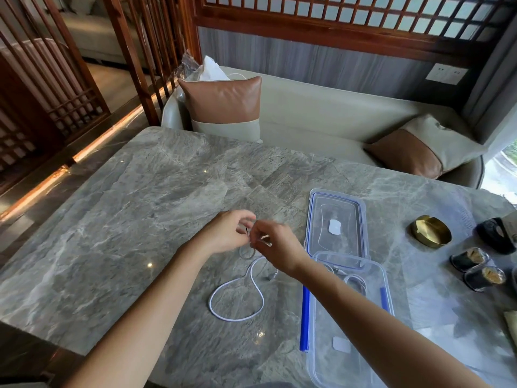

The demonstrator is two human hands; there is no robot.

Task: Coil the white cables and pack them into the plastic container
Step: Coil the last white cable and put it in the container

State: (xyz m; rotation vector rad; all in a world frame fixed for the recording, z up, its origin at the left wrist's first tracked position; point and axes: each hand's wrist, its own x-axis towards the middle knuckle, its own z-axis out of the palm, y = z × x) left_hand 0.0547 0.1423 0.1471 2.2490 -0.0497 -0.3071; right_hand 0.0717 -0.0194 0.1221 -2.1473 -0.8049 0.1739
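Note:
A white cable (236, 301) lies in a loose loop on the grey marble table (126, 225), its upper part rising to my hands. My left hand (228, 233) and my right hand (275, 246) meet above the loop, and both pinch the cable's upper end, where a small coil (246, 252) hangs below the fingers. To the right stands the clear plastic container (349, 317) with blue clips; a coiled cable (354, 281) lies inside at its far end. The container's clear lid (335, 222) lies flat behind it.
A brass dish (430, 231) and several dark small jars (475, 267) sit at the table's right edge. Behind the table is a beige bench with brown cushions (223, 102). The table's left half is bare marble.

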